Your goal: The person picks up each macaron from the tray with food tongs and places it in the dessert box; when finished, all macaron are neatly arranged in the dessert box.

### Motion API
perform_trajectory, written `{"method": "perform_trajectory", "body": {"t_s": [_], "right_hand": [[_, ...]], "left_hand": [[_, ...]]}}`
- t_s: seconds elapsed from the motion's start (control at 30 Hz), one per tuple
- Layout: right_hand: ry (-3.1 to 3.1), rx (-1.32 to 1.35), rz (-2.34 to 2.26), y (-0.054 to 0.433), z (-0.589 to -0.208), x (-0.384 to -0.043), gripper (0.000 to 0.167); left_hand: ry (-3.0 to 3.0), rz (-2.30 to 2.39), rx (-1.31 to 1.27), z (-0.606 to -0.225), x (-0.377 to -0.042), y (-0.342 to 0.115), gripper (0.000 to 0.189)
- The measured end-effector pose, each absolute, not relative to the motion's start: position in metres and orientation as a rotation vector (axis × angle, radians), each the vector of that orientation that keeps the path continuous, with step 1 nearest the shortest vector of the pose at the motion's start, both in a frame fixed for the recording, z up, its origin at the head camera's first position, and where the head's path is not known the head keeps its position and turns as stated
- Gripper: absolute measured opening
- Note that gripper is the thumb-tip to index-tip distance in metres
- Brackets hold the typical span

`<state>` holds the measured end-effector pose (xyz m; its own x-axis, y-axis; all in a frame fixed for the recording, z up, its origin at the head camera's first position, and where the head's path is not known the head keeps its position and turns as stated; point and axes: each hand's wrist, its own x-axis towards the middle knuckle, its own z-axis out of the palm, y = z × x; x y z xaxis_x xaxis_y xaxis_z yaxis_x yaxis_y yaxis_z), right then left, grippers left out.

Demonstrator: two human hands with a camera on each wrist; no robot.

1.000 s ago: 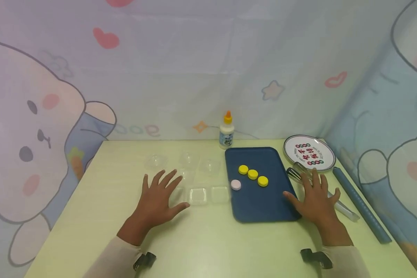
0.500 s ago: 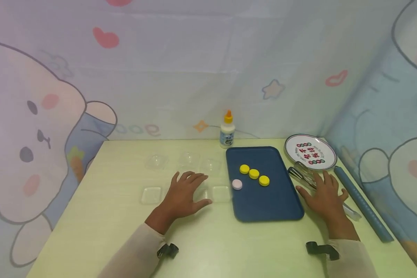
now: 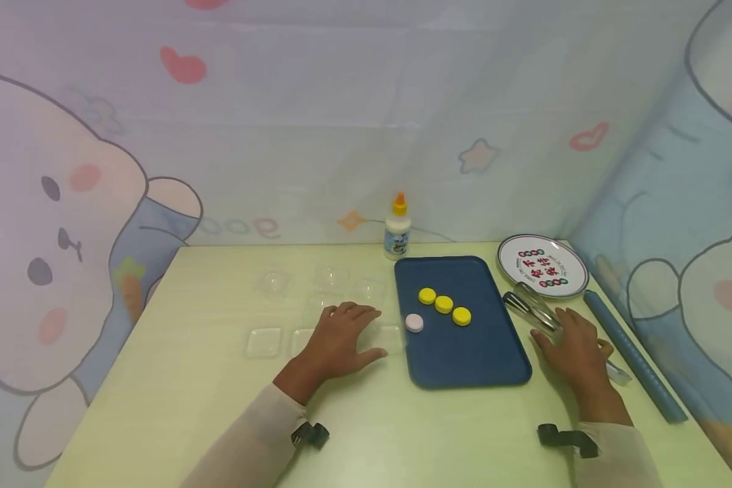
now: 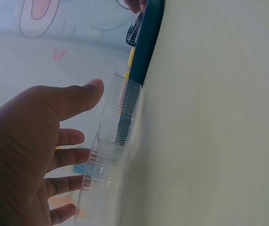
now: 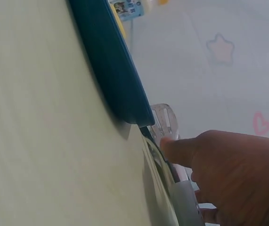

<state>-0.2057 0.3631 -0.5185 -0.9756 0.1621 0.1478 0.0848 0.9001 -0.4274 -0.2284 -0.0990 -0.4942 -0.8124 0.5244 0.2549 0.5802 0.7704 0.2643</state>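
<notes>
My left hand point(image 3: 337, 344) reaches over the front row of clear plastic boxes, thumb and fingers apart. In the left wrist view, its fingertips are right at the wall of a ridged clear box point(image 4: 107, 150). Another clear box point(image 3: 264, 343) lies to its left. My right hand point(image 3: 576, 356) is low over metal tongs point(image 3: 529, 312), its thumb on the near side and its fingers on the far side. In the right wrist view, the thumb overlaps the slotted tong head point(image 5: 165, 120), and a grey handle point(image 5: 186, 205) shows beneath the hand.
A blue tray point(image 3: 476, 359) carries yellow discs point(image 3: 444, 304) and one pale pink disc point(image 3: 414, 323). Behind it stands a glue bottle point(image 3: 397, 234). A printed plate point(image 3: 543, 266) and a long blue-grey bar point(image 3: 637, 359) lie at the right; domed clear pieces point(image 3: 272, 282) sit further back.
My left hand has moved right across the front boxes, uncovering the leftmost ones. My right hand has shifted slightly right and nearer, with its fingers drawn closer together over the tongs.
</notes>
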Motion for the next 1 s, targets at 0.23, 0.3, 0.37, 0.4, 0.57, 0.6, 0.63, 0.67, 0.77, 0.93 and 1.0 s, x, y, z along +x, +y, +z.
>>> {"method": "perform_trajectory", "body": {"t_s": [0.23, 0.3, 0.37, 0.4, 0.57, 0.6, 0.63, 0.67, 0.77, 0.93, 1.0], "right_hand": [[-2.924, -0.281, 0.718, 0.363, -0.521, -0.205, 0.064], [-2.923, -0.308, 0.734, 0.363, -0.52, -0.205, 0.06], [-2.909, -0.317, 0.733, 0.364, -0.52, -0.206, 0.056], [-2.897, -0.315, 0.727, 0.364, -0.519, -0.206, 0.054], [-2.83, -0.272, 0.687, 0.364, -0.518, -0.206, 0.046], [-2.813, -0.267, 0.678, 0.364, -0.518, -0.206, 0.046], [-2.795, -0.261, 0.673, 0.363, -0.518, -0.206, 0.045], [-2.776, -0.255, 0.667, 0.363, -0.518, -0.206, 0.044], [-2.716, -0.233, 0.649, 0.362, -0.519, -0.206, 0.043], [-2.607, -0.108, 0.595, 0.355, -0.517, -0.203, 0.042], [-2.573, -0.049, 0.574, 0.351, -0.514, -0.202, 0.042]], "left_hand": [[-2.838, -0.518, -0.874, -0.499, -0.228, -0.103, 0.072], [-2.843, -0.526, -0.878, -0.499, -0.228, -0.103, 0.072], [-2.842, -0.539, -0.881, -0.499, -0.229, -0.103, 0.072], [-2.841, -0.543, -0.881, -0.499, -0.229, -0.103, 0.072], [-2.845, -0.539, -0.868, -0.501, -0.23, -0.103, 0.072], [-2.844, -0.535, -0.869, -0.501, -0.23, -0.103, 0.072], [-2.841, -0.541, -0.871, -0.502, -0.231, -0.103, 0.071], [-2.838, -0.545, -0.874, -0.502, -0.231, -0.103, 0.071], [-2.838, -0.559, -0.88, -0.503, -0.231, -0.102, 0.071], [-2.849, -0.578, -0.878, -0.502, -0.23, -0.101, 0.071], [-2.849, -0.59, -0.88, -0.502, -0.229, -0.101, 0.071]]}}
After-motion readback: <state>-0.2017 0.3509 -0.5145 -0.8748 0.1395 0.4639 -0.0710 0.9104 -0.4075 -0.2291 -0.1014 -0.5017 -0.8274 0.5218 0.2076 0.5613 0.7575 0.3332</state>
